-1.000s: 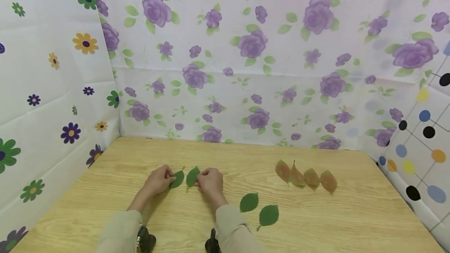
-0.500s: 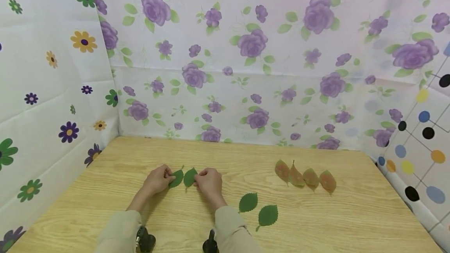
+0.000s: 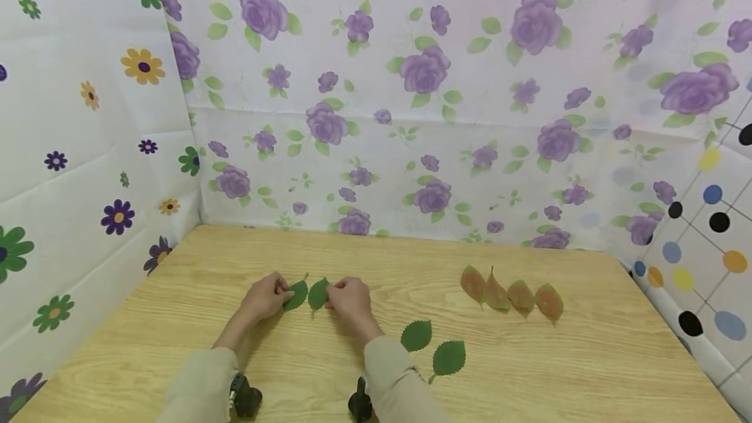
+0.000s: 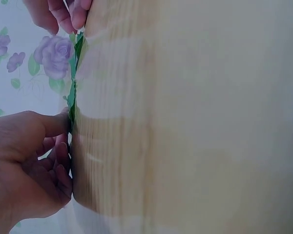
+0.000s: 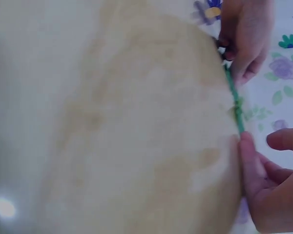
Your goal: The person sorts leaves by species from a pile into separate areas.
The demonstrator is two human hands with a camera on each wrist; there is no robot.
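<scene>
In the head view, two green serrated leaves lie side by side on the wooden table. My left hand (image 3: 266,296) pinches the outer edge of the left green leaf (image 3: 296,295). In the left wrist view the thumb of my left hand (image 4: 24,156) reaches that leaf and its other fingers curl. My right hand (image 3: 351,300) touches the right edge of the right green leaf (image 3: 318,294). In the right wrist view one straight finger of my right hand (image 5: 271,185) rests at the leaf, while another digit stands raised apart. The leaves show edge-on in both wrist views.
Two more green leaves, an upper one (image 3: 416,335) and a lower one (image 3: 449,358), lie right of my right forearm. Farther right, a row of several reddish-brown leaves (image 3: 496,292) lies on the table (image 3: 529,371). Patterned cloth (image 3: 376,96) closes off the back and sides.
My right hand has shifted slightly left with the right green leaf, narrowing the gap between the two leaves. The left hand and the other leaves stay where they were.
</scene>
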